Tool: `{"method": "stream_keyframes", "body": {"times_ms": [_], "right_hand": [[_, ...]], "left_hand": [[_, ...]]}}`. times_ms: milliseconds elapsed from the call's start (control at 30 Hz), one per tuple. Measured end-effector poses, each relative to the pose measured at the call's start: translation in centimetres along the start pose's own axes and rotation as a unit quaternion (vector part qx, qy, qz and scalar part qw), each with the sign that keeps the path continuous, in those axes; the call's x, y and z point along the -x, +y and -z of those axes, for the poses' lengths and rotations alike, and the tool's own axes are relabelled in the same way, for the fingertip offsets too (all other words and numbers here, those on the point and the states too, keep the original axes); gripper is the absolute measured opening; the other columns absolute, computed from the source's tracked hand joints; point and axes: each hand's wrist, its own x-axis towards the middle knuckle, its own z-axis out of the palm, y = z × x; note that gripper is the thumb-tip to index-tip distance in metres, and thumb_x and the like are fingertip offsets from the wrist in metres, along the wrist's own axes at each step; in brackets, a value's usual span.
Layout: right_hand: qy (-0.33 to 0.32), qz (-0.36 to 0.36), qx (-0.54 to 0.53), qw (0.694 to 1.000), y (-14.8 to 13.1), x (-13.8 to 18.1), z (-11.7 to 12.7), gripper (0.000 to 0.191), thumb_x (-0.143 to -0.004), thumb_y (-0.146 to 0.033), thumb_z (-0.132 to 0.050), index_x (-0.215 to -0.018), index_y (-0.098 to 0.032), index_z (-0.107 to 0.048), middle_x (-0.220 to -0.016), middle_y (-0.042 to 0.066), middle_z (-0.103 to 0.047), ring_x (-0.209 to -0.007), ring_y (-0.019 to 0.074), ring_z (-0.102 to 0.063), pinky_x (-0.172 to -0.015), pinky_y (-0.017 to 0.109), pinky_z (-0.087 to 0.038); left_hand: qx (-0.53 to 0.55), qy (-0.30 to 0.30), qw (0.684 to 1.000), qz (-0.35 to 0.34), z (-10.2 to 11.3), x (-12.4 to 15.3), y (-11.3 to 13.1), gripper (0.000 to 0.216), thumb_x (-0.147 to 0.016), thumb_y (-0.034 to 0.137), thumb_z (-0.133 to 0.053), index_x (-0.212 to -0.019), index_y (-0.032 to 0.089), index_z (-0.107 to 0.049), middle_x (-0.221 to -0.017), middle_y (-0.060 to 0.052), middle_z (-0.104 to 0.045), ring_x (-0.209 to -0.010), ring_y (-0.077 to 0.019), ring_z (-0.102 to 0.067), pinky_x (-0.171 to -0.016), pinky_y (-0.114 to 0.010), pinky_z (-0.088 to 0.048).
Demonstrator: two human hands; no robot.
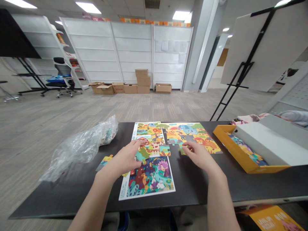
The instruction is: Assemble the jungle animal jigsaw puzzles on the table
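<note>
My left hand (128,155) is over the printed picture sheet, its thumb and fingers closed around a green and teal puzzle piece (142,154). With bent fingers, my right hand (197,154) grips a green and yellow puzzle piece (182,150) at the lower edge of the partly joined animal puzzle (187,129). A gap shows in that puzzle beside the lions. Another loose piece (165,150) lies on the sheet between my hands. The sheet's lower picture (154,176) shows a dark forest with rabbits. More loose pieces (106,159) lie left of my left forearm.
A crumpled clear plastic bag (79,144) spreads over the left side of the black table (192,192). On the right stands an open yellow and white box (255,170) with puzzle pieces inside. Below the table's right edge is an orange box lid (274,221). Cardboard boxes (143,81) stand farther back.
</note>
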Motion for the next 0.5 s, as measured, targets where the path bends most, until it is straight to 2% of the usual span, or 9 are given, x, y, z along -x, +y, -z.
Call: {"method": "stream_keyframes", "body": {"times_ms": [133, 267, 400, 500], "right_hand": [[-0.009, 0.037, -0.026, 0.999, -0.7, 0.0, -0.3, 0.029, -0.09, -0.04, -0.052, -0.095, -0.019, -0.071, -0.075, 0.004, -0.07, -0.065, 0.0187, -0.062, -0.062, 0.03, -0.047], [-0.051, 0.081, -0.111, 0.989, -2.3, 0.2, -0.8, 0.031, -0.093, -0.043, -0.053, -0.103, -0.02, -0.071, -0.084, 0.004, -0.072, -0.074, 0.0182, -0.064, -0.068, 0.029, -0.049], [-0.089, 0.091, -0.17, 0.977, -3.4, 0.5, -1.0, 0.032, -0.092, -0.046, -0.055, -0.107, -0.022, -0.07, -0.091, 0.004, -0.072, -0.079, 0.018, -0.064, -0.069, 0.029, -0.051], [-0.115, 0.101, -0.211, 0.965, -3.2, 0.4, -1.1, 0.028, -0.09, -0.044, -0.06, -0.103, -0.021, -0.069, -0.092, 0.003, -0.07, -0.077, 0.0166, -0.063, -0.069, 0.029, -0.051]], "left_hand": [[0.031, 0.05, 0.996, -0.068, 0.0, 0.2, 1.2, 0.074, -0.073, 0.014, -0.061, -0.144, 0.02, -0.042, -0.146, -0.013, -0.049, -0.134, -0.0293, -0.05, -0.111, -0.042, -0.043], [0.053, 0.051, 0.989, -0.131, -0.5, -0.1, 3.8, 0.081, -0.074, 0.01, -0.059, -0.149, 0.023, -0.034, -0.153, -0.012, -0.041, -0.144, -0.028, -0.038, -0.12, -0.044, -0.033], [0.061, 0.05, 0.983, -0.164, -1.1, -0.6, 6.4, 0.081, -0.074, 0.009, -0.06, -0.149, 0.027, -0.035, -0.156, -0.011, -0.039, -0.144, -0.0304, -0.037, -0.118, -0.048, -0.037], [0.068, 0.036, 0.983, -0.166, -1.3, -0.9, 7.6, 0.079, -0.075, 0.008, -0.061, -0.149, 0.027, -0.037, -0.156, -0.012, -0.038, -0.142, -0.032, -0.041, -0.114, -0.049, -0.042]]}}
